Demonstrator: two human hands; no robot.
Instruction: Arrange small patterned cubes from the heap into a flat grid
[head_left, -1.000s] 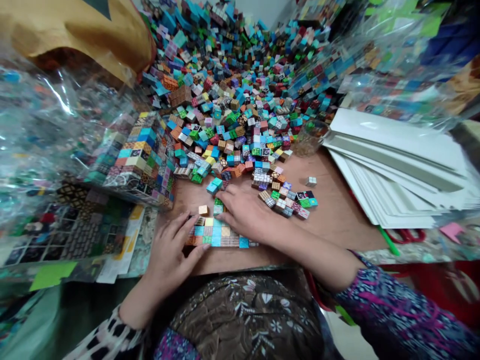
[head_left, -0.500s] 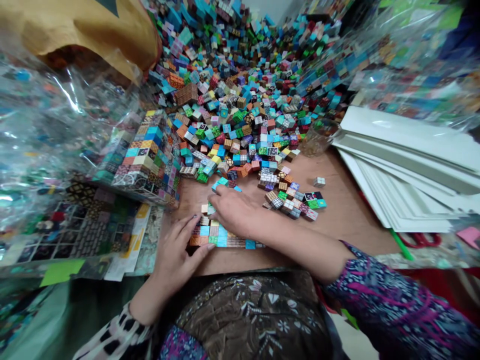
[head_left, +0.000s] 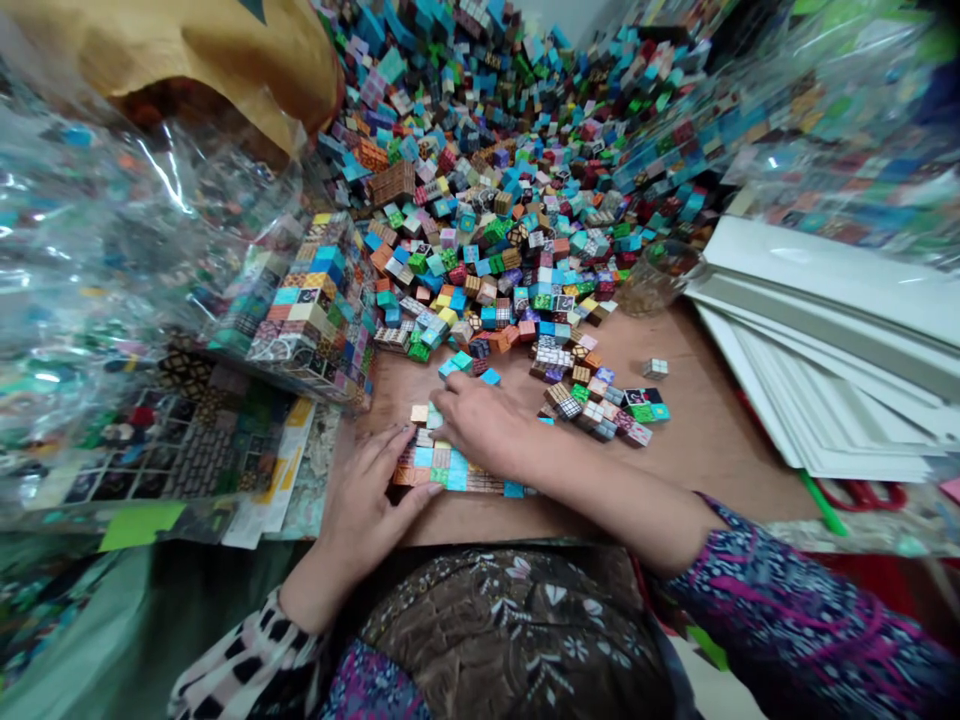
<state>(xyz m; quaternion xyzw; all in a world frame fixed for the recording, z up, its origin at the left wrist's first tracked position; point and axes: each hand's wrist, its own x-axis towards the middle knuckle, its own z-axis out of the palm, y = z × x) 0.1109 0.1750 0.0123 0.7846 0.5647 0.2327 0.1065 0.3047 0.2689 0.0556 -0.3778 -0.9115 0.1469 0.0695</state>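
Observation:
A flat layer of small patterned cubes (head_left: pixel 424 457) lies on the wooden table in front of me, in tan, light blue, green and orange. My left hand (head_left: pixel 379 490) rests at its left end, fingers spread, with fingertips at the left side and the thumb along the front edge. Over the layer reaches my right hand (head_left: pixel 487 420), its fingers bent down at the back left corner on a pale green cube (head_left: pixel 433 414). The hand hides much of the layer's middle. Just beyond the fingertips sit loose light blue cubes (head_left: pixel 455 364).
A large heap of mixed cubes (head_left: pixel 495 220) fills the back. A packed block of cubes (head_left: pixel 307 310) stands at left beside clear plastic bags (head_left: pixel 90 240). On the right are a clear cup (head_left: pixel 656 280), stacked white boards (head_left: pixel 817 380) and red-handled scissors (head_left: pixel 862 494).
The view has turned slightly left, so everything sits farther right. Both hands keep nearly the same place on the cubes, the right fingers still at the back left corner.

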